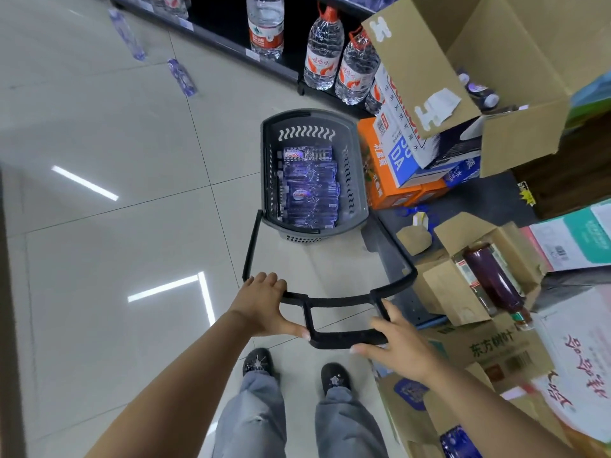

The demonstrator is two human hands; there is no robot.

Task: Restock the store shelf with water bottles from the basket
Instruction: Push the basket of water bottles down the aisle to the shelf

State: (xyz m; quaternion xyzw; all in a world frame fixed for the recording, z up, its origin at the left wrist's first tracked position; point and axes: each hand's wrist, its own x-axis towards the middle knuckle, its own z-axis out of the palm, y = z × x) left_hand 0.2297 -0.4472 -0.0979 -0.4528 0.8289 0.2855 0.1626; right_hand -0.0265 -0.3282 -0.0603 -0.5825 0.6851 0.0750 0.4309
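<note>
Bottles, small and purple-labelled, lie flat in the basket, which stands on the tile floor just in front of the bottom shelf. Left hand: fingers curled over the left corner of the long pull handle, thumb stretched along the lower bar; a partial grip. Right hand: fingers spread and only loosely on the handle's right corner, not closed round it. The handle is raised toward the person, the basket at its far end.

Judgement: the step in hand is positioning the basket by the shelf before unloading. To do it well, close both hands fully on the bar before moving, keep the basket square to the shelf edge, and stop short of the large bottles standing there. Open boxes crowd the right side, touching or nearly touching the basket; steering left avoids snagging. Two loose bottles lie on the floor further left.
</note>
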